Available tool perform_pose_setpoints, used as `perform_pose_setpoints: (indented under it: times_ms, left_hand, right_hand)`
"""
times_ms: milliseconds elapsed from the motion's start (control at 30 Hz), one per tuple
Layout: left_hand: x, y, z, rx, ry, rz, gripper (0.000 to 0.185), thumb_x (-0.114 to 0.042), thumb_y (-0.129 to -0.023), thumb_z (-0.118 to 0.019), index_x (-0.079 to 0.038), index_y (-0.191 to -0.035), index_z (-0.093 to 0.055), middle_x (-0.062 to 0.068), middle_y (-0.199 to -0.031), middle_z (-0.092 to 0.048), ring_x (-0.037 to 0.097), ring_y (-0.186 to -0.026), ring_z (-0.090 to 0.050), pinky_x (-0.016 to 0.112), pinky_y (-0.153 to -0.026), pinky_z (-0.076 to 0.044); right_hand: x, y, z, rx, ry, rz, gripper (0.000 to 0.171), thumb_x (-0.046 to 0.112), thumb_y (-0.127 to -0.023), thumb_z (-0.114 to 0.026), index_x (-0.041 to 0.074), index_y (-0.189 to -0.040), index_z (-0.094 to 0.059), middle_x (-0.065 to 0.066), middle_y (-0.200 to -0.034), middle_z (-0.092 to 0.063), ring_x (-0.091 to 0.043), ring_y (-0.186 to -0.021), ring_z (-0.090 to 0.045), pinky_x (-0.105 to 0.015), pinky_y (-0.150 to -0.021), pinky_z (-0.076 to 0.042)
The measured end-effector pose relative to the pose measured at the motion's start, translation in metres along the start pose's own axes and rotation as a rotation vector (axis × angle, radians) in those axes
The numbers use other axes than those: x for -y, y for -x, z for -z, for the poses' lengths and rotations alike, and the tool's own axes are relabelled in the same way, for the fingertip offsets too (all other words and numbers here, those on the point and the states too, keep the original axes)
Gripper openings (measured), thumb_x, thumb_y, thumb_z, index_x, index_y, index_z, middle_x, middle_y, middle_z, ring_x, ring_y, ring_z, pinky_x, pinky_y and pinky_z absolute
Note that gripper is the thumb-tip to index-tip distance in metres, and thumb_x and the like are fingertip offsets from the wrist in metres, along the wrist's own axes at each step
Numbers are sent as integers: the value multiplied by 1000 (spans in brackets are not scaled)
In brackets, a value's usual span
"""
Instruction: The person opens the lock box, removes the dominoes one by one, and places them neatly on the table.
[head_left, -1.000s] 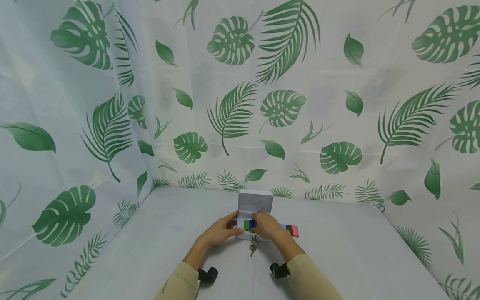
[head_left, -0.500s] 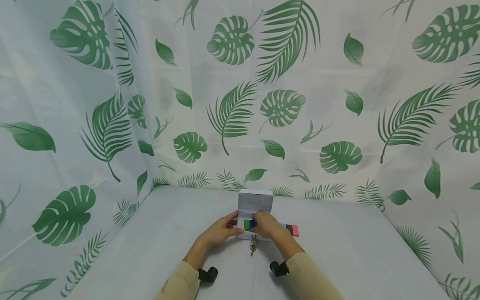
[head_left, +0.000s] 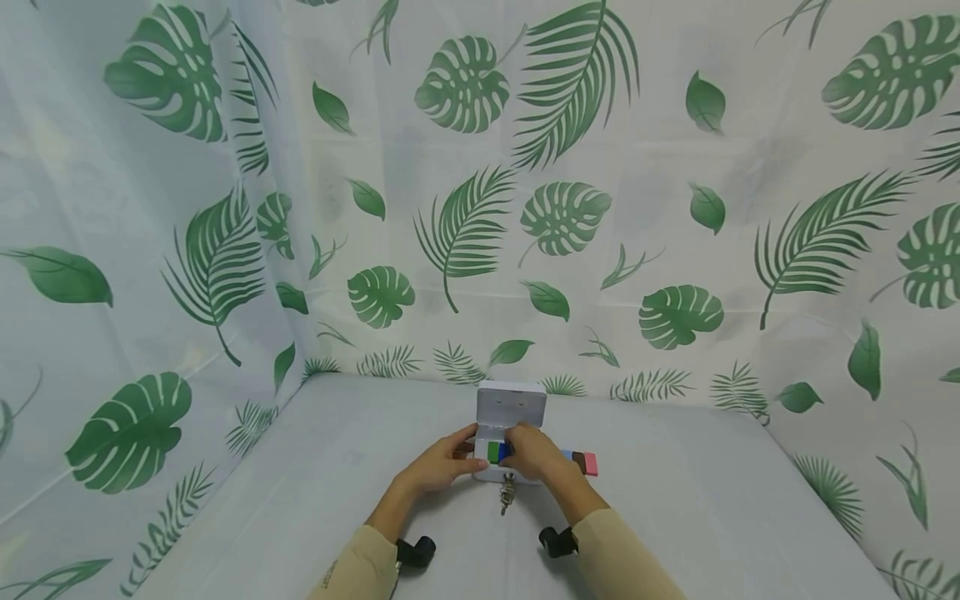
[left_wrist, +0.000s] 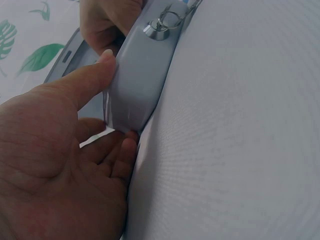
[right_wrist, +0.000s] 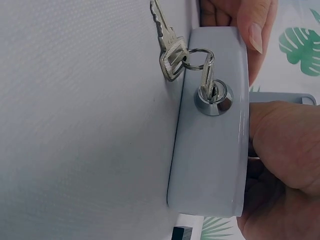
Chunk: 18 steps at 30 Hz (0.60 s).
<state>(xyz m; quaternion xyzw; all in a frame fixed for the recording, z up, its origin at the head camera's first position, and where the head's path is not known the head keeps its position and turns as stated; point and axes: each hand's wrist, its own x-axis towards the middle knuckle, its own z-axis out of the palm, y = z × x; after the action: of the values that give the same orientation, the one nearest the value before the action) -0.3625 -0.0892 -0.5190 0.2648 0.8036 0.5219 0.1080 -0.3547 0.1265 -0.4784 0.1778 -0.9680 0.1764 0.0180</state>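
Observation:
A light grey metal cash box (head_left: 489,475) stands with its lid (head_left: 512,407) raised. My left hand (head_left: 438,463) grips the box's left end, thumb on the rim and fingers against the side, as the left wrist view shows. Inside the box a green block (head_left: 492,452) and a blue block (head_left: 504,454) lie side by side. My right hand (head_left: 536,452) reaches over the front wall into the box, thumb by the blue block. Its fingertips are hidden, so any grip cannot be seen. From the front lock (right_wrist: 214,100) hang a key ring and a loose key (right_wrist: 170,47).
Just right of the box lie a brown block (head_left: 578,462) and a pink block (head_left: 591,464), with a light blue piece (head_left: 567,456) partly behind my right hand. The white table (head_left: 712,500) meets a leaf-patterned curtain (head_left: 585,317) behind the box.
Both hands and the box keep almost the same place. The head view tilts very slightly, shifting the whole scene a few pixels down.

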Motion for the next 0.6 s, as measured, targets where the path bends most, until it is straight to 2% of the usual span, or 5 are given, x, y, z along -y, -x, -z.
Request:
perform_pose_setpoints:
  times_ms: [367,600]
  left_hand:
    - [1,0,0,-4,17,3,80,-33,-99,-73,-12,-164,-32,14,-153,-54,34,-136,-56,56,-110,-47]
    - [0,1,-1,-12,5,24,81,-36,-99,-72,-12,-165,-31,14,-155,-52,35,-138,-54,57,-110,-46]
  right_hand:
    - [-6,1,-5,-36,-32,-3,27,17,-87,-86,1,-104,-72,-8,-93,-61,-20,-81,-52,-41,-75,-49]
    - [-8,6,-7,-87,-114,2,33,14,-87,-84,-3,-113,-72,-13,-104,-65,-20,-87,-58,-45,-83,-55]
